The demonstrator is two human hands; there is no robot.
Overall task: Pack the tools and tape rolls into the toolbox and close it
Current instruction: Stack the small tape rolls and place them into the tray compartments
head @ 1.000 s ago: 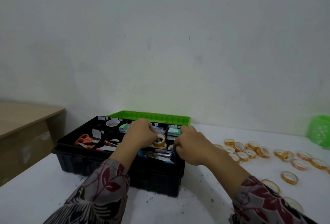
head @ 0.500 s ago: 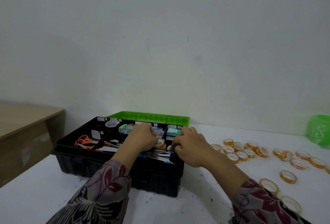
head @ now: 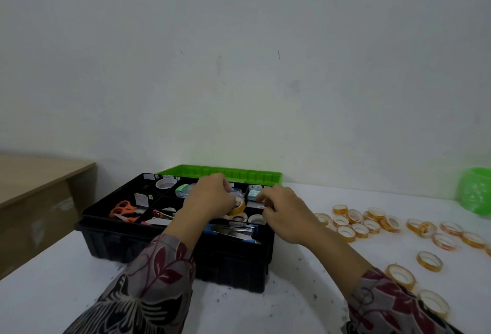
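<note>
A black toolbox [head: 170,240] stands open on the white table, its green lid [head: 220,172] lying back behind it. Its compartments hold orange scissors [head: 123,210], a white tape roll [head: 166,183], a green item [head: 182,190] and metal tools [head: 233,230]. My left hand [head: 210,199] hovers over the middle compartments, shut on a yellow tape roll [head: 239,206]. My right hand [head: 284,214] is beside it over the box's right side, fingers curled near the roll; what it holds is hidden. Two rolls [head: 247,218] lie in the compartment below.
Several yellow tape rolls [head: 372,223] lie scattered on the table to the right of the box. A green plastic bag [head: 475,191] sits at the far right by the wall. A wooden desk [head: 39,187] stands to the left.
Both hands stayed over the toolbox. The left hand lifted slightly and the tape roll in it now shows more clearly; the right hand's fingers opened a little.
</note>
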